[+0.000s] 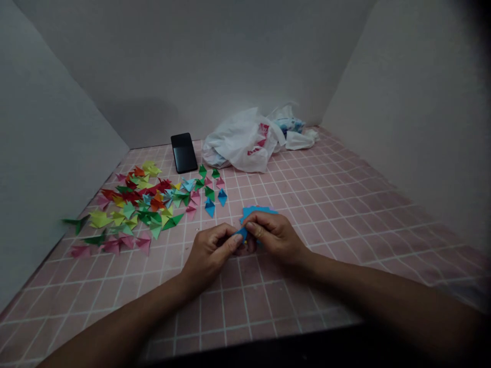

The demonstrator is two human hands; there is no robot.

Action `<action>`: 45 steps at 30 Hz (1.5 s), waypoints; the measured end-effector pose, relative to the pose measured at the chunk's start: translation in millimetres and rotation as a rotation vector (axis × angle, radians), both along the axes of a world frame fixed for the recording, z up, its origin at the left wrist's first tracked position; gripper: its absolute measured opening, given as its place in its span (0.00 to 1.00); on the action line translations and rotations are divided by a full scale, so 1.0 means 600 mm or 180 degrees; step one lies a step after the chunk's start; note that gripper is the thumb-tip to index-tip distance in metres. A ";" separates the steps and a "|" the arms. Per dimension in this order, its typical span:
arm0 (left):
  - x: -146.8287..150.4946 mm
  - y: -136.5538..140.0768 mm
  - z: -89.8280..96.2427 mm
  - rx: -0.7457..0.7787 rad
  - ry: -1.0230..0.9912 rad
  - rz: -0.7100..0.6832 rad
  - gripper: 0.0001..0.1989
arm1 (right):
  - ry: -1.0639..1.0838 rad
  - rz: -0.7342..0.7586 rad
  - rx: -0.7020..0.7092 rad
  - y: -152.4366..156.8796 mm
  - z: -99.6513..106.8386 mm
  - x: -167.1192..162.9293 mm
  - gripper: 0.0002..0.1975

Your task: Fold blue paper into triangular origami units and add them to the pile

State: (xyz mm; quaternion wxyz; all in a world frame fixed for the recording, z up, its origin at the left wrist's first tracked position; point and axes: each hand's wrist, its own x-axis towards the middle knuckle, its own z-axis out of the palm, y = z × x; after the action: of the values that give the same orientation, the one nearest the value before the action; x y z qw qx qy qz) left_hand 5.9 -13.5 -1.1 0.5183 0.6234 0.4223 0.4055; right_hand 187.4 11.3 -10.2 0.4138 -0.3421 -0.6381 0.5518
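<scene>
Between both hands is a small piece of folded blue origami paper [241, 233], pinched by fingertips from either side. My left hand [215, 250] grips its left part with thumb and fingers closed. On the other side my right hand [275, 236] pinches the paper's upper right, fingers curled. Just behind the right hand lie blue paper sheets [259, 209] on the cloth, partly covered by the hand. Two folded blue paper pieces [209, 207] rest a little beyond the left hand, apart from it.
Many-coloured folded paper cranes [149, 202] are spread over the left of the pink checked tablecloth [307, 276]. A black phone [184, 153] leans near the back wall. White plastic bags [245, 140] sit at the back centre. Pale walls [418, 117] enclose three sides.
</scene>
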 end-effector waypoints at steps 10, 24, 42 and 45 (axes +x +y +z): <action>-0.004 -0.001 0.010 0.0181 0.0265 0.0043 0.12 | -0.0003 0.0132 -0.0160 -0.004 0.001 0.000 0.13; -0.007 0.006 -0.005 0.0553 0.0634 0.0299 0.13 | 0.0141 0.0332 -0.0567 -0.007 -0.012 -0.006 0.11; -0.003 0.006 -0.003 -0.0179 -0.0515 0.0145 0.12 | 0.0429 0.0660 -0.0359 0.009 -0.006 0.000 0.09; -0.001 0.007 -0.004 -0.0378 -0.0775 0.0042 0.11 | 0.0471 0.0676 -0.0345 0.010 -0.005 -0.001 0.09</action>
State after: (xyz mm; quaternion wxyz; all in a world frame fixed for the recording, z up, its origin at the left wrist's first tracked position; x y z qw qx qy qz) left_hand 5.1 -9.2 -3.6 0.5990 0.5350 0.3836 0.4558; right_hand 186.6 17.2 -13.5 0.3800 -0.2528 -0.6077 0.6498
